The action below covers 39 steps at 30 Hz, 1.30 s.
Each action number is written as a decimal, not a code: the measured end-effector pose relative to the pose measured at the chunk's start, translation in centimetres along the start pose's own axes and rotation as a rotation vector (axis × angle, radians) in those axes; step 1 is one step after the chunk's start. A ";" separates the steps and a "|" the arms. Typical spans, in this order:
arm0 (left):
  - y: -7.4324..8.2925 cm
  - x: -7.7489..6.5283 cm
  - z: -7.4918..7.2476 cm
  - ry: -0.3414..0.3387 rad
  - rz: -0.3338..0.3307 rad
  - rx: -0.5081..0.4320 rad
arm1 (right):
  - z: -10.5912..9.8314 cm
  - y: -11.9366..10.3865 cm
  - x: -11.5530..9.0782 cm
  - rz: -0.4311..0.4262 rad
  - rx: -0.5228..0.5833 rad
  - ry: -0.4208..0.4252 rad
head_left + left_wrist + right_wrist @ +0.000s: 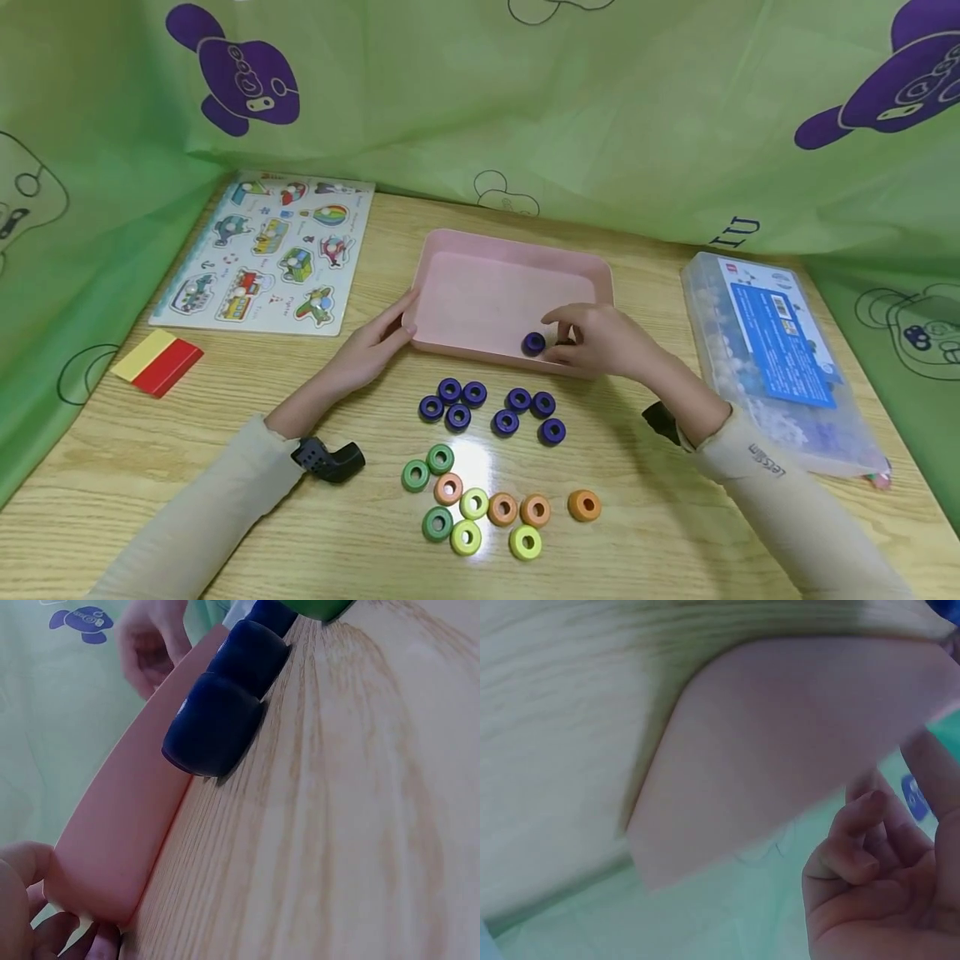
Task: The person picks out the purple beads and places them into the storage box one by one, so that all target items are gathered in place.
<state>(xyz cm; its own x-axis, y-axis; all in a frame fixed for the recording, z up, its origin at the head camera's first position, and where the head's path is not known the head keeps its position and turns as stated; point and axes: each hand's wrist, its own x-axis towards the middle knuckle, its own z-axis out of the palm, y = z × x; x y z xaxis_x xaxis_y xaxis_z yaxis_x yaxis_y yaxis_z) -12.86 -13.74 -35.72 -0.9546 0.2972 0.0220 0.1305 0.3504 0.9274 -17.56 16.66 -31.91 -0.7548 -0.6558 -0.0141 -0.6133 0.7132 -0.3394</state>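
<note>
A purple ring [534,343] lies inside the pink tray [480,296], by its near wall, just left of the right hand [603,340]. That hand's fingers curl beside a dark piece [567,341], mostly hidden; whether they grip it cannot be told. The tray's long axis runs left to right; the left hand [375,346] grips its near left corner. Eight purple rings [505,422] stand on the bench [360,517], nearside of the tray, the right-hand four nearer the right hand.
</note>
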 end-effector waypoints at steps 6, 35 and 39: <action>0.0 0.0 0.0 -0.004 0.001 0.000 | -1.0 -0.4 -3.3 0.045 0.079 0.037; -0.1 0.0 0.1 0.005 0.010 0.003 | 2.6 -3.2 -6.0 -0.136 0.466 -0.290; 0.0 0.1 0.1 0.011 0.017 0.007 | 0.7 -4.4 -5.2 -0.126 0.443 -0.231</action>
<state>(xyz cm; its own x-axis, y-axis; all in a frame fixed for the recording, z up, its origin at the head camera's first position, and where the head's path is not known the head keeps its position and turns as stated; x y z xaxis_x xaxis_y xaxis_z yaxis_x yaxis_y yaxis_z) -12.91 -13.60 -35.78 -0.9552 0.2931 0.0420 0.1485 0.3515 0.9243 -10.82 16.73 -31.02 -0.5799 -0.8029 -0.1380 -0.5006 0.4848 -0.7172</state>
